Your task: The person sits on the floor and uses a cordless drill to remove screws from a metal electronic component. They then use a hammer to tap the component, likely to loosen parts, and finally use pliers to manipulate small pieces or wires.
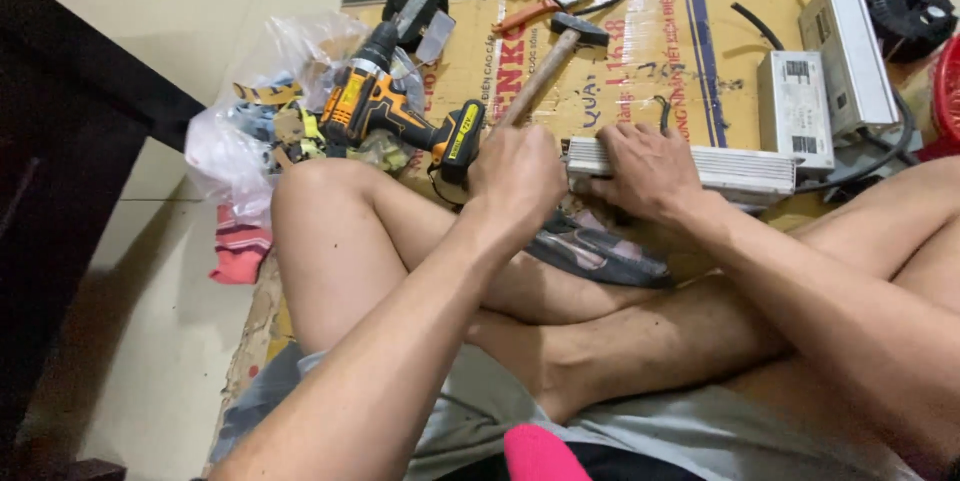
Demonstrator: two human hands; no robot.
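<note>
I sit cross-legged on flattened cardboard [640, 61]. My left hand [517, 178] is closed around the wooden handle of a hammer [548, 63], whose black head points up and away. My right hand [645, 171] presses down on the left end of a long ribbed silver metal box [745, 170] lying just beyond my shins. The two hands are close together, with the hammer handle just left of the box's end.
An orange and black cordless drill [385, 111] lies left of the hammer beside a plastic bag [245, 131] of parts. Two more silver boxes [795, 106] with black cables sit at the right. Orange-handled pliers [530, 13] lie farther back. Dark furniture [60, 141] stands at the left.
</note>
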